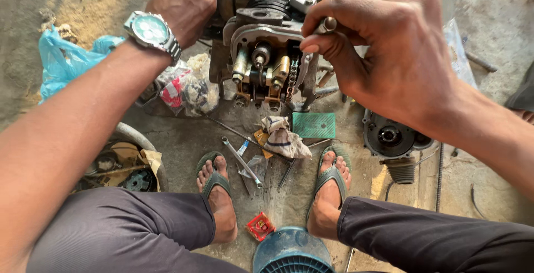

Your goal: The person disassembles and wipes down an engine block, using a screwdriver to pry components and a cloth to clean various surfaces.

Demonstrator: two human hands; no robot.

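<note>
Two hands are at work on a small engine [267,61] that sits on the dirty floor [489,22], and we see it all from the head camera, looking down.

Our right hand [389,56] is curled tight around a thin metal tool [327,25]. The fingers and thumb pinch it close, so this grip is closed on the tool. The tool's round end pokes out above the thumb, right at the top right edge of the open engine head. The engine is just under and to the left of this grip, almost touching it.

Our left hand [183,3], with a watch [150,30] on the wrist, is closed over the far left side of the engine. We cannot tell just what part it holds, because the fingers hide it.

We think the step in hand is working a bolt or a part on the engine head while the other hand keeps the engine from moving. The next move calls for a firm hold and a small, careful turn.

A wrench [242,161], a rag [283,136] and a green card [314,125] lie on the floor between our feet and the engine.
</note>
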